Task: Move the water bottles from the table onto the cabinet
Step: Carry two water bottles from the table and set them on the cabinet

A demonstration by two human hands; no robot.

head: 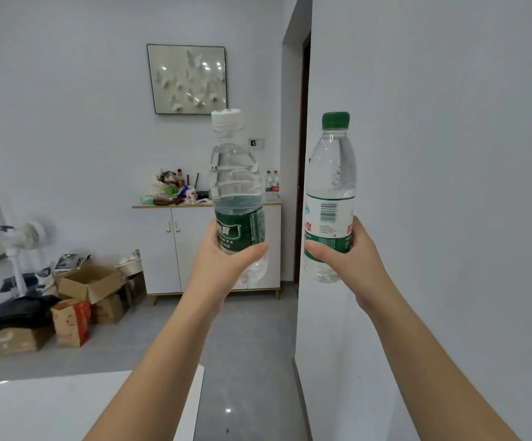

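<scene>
My left hand [226, 265] grips a clear water bottle [237, 183] with a white cap and a dark green label, held upright in the air. My right hand [347, 259] grips a second clear bottle [330, 186] with a green cap and a white-and-green label, also upright. Both arms reach forward. Across the room stands the white cabinet [191, 249] with gold handles and legs. Two small red-labelled bottles [272, 181] stand at the right end of its top. The white table [51, 405] lies below my left arm.
Clutter [172, 190] covers the left part of the cabinet top. Cardboard boxes [89, 288], a paper bag [72, 323] and a white fan [24, 246] crowd the floor at the left. A white wall corner [303, 313] stands close on the right. Grey floor runs toward the cabinet.
</scene>
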